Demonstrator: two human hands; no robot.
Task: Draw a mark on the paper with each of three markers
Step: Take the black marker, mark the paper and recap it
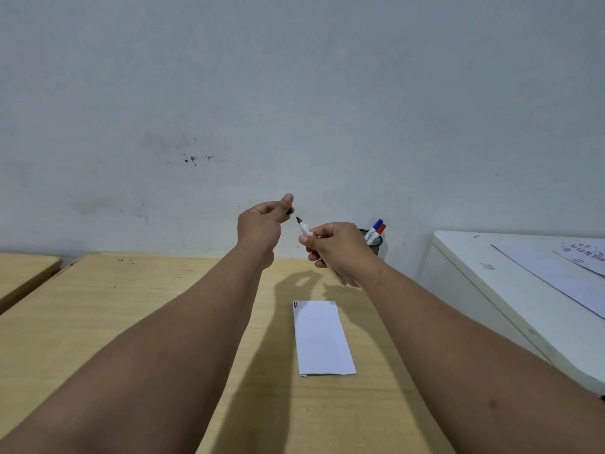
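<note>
Now both arms are stretched out over the wooden surface (137, 322). The right hand (337, 249) is closed around the barrel of a black marker (303, 227), its bare dark tip pointing up and to the left. Just beside that tip, the left hand (263, 226) is raised, thumb and fingers pinched on the black cap (290, 211), cap and tip close but apart. Down on the surface lies the folded white paper (322, 339), with small red and blue strokes at its top left corner. Behind the right hand, against the wall, a dark mesh cup (376, 242) holds the blue marker (375, 228) and the red marker (379, 229), caps up.
</note>
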